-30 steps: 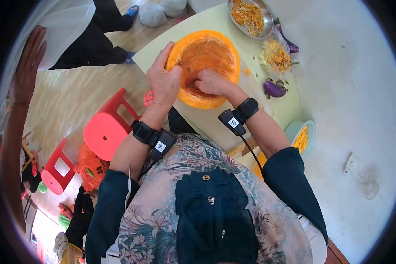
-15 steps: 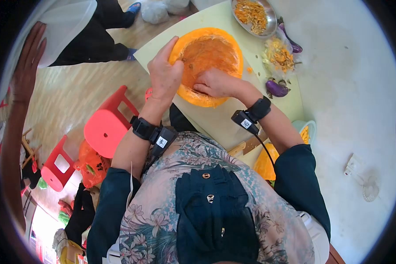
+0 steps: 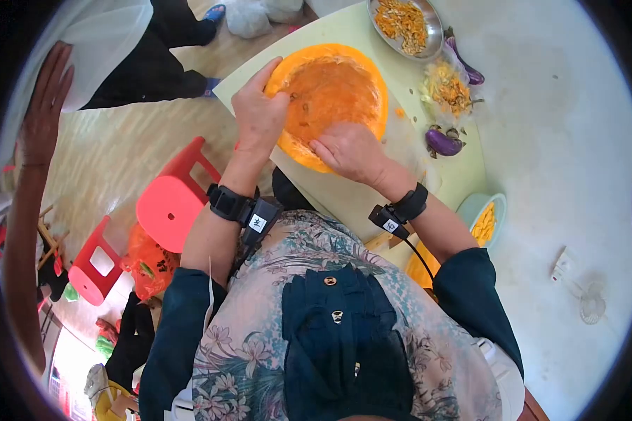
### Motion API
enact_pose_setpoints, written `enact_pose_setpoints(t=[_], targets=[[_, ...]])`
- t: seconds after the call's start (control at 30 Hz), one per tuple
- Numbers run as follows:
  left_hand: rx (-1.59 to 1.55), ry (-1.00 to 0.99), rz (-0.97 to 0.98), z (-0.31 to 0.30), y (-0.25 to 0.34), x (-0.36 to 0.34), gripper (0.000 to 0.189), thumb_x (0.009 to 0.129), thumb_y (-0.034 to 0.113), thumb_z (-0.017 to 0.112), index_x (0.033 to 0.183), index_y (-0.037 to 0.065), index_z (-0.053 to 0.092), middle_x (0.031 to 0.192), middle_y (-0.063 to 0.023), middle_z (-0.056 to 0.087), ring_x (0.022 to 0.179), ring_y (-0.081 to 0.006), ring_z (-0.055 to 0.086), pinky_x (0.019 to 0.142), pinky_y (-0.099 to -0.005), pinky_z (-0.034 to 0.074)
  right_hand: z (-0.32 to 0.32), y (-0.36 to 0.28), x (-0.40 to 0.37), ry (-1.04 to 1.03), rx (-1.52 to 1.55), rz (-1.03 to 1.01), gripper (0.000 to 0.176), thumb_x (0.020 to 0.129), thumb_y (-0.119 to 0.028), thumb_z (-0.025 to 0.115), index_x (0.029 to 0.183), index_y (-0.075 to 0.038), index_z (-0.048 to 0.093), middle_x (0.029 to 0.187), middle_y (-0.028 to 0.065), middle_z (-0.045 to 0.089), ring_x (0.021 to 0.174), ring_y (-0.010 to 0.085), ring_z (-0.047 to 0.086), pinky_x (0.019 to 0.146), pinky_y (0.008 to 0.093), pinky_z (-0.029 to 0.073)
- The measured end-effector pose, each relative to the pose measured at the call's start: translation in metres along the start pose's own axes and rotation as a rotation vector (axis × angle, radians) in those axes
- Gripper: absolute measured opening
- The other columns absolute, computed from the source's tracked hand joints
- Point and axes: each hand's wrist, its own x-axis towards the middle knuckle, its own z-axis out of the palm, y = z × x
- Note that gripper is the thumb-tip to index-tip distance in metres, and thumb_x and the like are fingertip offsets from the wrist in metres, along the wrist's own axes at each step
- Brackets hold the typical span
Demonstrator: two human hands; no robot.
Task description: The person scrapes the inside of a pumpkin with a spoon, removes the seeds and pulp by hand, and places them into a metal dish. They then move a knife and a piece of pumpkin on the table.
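A large hollowed-out pumpkin half (image 3: 344,88) sits on the pale table, its orange inside facing up. My left hand (image 3: 261,112) grips its left rim, thumb over the edge. My right hand (image 3: 351,151) is curled at the near inner wall of the pumpkin, fingers pressed together; whatever they hold, if anything, is hidden from this view. The flesh inside looks scraped, with a few stringy bits. To the right lie a plastic bag of orange and yellow scraps (image 3: 448,91) and a purple eggplant (image 3: 444,142).
A metal bowl of pumpkin seeds and pulp (image 3: 406,28) stands at the back, with another eggplant (image 3: 465,59) beside it. A green basin with orange pieces (image 3: 500,231) is at right. Red stools (image 3: 170,203) stand left. Another person's hand (image 3: 48,105) touches a white tub (image 3: 112,52).
My right hand has moved slightly toward me and to the right, from inside the pumpkin to its near wall. My left hand keeps its hold on the rim.
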Motion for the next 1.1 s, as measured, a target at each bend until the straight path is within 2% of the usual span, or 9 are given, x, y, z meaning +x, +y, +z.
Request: enact_pose_setpoints(t=[0.43,0.53,0.6,0.63,0.7,0.73,0.83,0.9,1.1], targets=[[0.033,-0.008,-0.047,-0.001,0.007,-0.001,0.047,0.065,-0.001,0.053,0.111,0.003,0.063,0.095,-0.0181,0.067,0.083,-0.0218,0.065,0.078,-0.0275,0.048,0.002,-0.001,-0.012,0.271,-0.069,-0.121,0.034,0.080,-0.022,0.064,0.052,-0.010,0.050,0.051,0.0055,0.051,0.047,0.0225,0.054,0.043,0.0342,0.043],[0.052,-0.019,-0.013,-0.001,0.008,-0.002,0.048,0.065,-0.001,0.053,0.112,0.004,0.062,0.096,-0.0183,0.066,0.085,-0.0230,0.065,0.079,-0.0281,0.048,0.000,0.006,-0.023,0.237,0.067,-0.077,0.033,0.081,-0.022,0.064,0.054,-0.006,0.053,0.052,0.0069,0.053,0.047,0.0218,0.055,0.042,0.0330,0.042],[0.080,-0.028,0.005,-0.002,0.009,-0.002,0.048,0.066,-0.001,0.053,0.112,0.004,0.062,0.097,-0.0185,0.066,0.086,-0.0237,0.065,0.079,-0.0285,0.048,-0.008,0.005,-0.032,0.592,0.499,0.153,0.031,0.082,-0.022,0.063,0.059,-0.002,0.057,0.053,0.0104,0.055,0.049,0.0205,0.057,0.044,0.0325,0.043],[0.090,-0.038,0.009,-0.002,0.010,-0.002,0.048,0.066,-0.001,0.053,0.113,0.003,0.061,0.098,-0.0189,0.066,0.087,-0.0243,0.065,0.080,-0.0289,0.048,-0.021,0.010,-0.036,0.588,0.501,0.151,0.031,0.082,-0.022,0.063,0.059,-0.002,0.057,0.053,0.0104,0.055,0.049,0.0205,0.057,0.044,0.0325,0.043],[0.100,-0.053,0.007,-0.001,0.011,-0.001,0.048,0.066,-0.001,0.053,0.113,0.003,0.061,0.099,-0.0192,0.065,0.089,-0.0248,0.065,0.081,-0.0293,0.048,-0.056,0.015,-0.041,0.322,0.530,0.607,0.030,0.084,-0.024,0.062,0.067,0.000,0.061,0.059,0.0124,0.059,0.054,0.0205,0.060,0.048,0.0324,0.045],[0.117,-0.057,0.024,0.000,0.014,-0.001,0.048,0.066,-0.001,0.053,0.113,0.002,0.061,0.100,-0.0195,0.065,0.090,-0.0254,0.065,0.081,-0.0296,0.048,-0.064,0.013,-0.036,0.321,0.529,0.614,0.030,0.084,-0.024,0.062,0.067,0.000,0.061,0.059,0.0124,0.059,0.054,0.0205,0.060,0.048,0.0324,0.045],[0.129,-0.064,0.043,0.002,0.015,-0.002,0.048,0.065,-0.001,0.053,0.113,0.002,0.060,0.101,-0.0195,0.064,0.091,-0.0263,0.064,0.082,-0.0303,0.048,-0.057,0.026,-0.002,0.092,0.327,0.492,0.032,0.085,-0.027,0.059,0.069,0.001,0.063,0.063,0.0138,0.062,0.059,0.0248,0.063,0.054,0.0361,0.048],[0.126,-0.067,0.047,0.002,0.016,-0.002,0.048,0.065,-0.001,0.053,0.113,0.002,0.060,0.102,-0.0194,0.064,0.092,-0.0266,0.064,0.082,-0.0306,0.048,-0.019,0.047,0.015,-0.038,0.058,0.100,0.025,0.082,-0.020,0.058,0.068,0.001,0.063,0.064,0.0167,0.061,0.059,0.0301,0.061,0.054,0.0403,0.046],[0.118,-0.032,0.083,0.005,0.011,-0.005,0.046,0.066,-0.001,0.053,0.111,0.001,0.061,0.100,-0.0195,0.065,0.090,-0.0271,0.065,0.082,-0.0308,0.049,0.006,0.048,0.031,-0.385,-0.269,0.163,0.018,0.073,-0.016,0.054,0.071,-0.004,0.068,0.073,0.0171,0.065,0.070,0.0322,0.064,0.066,0.0416,0.051]])
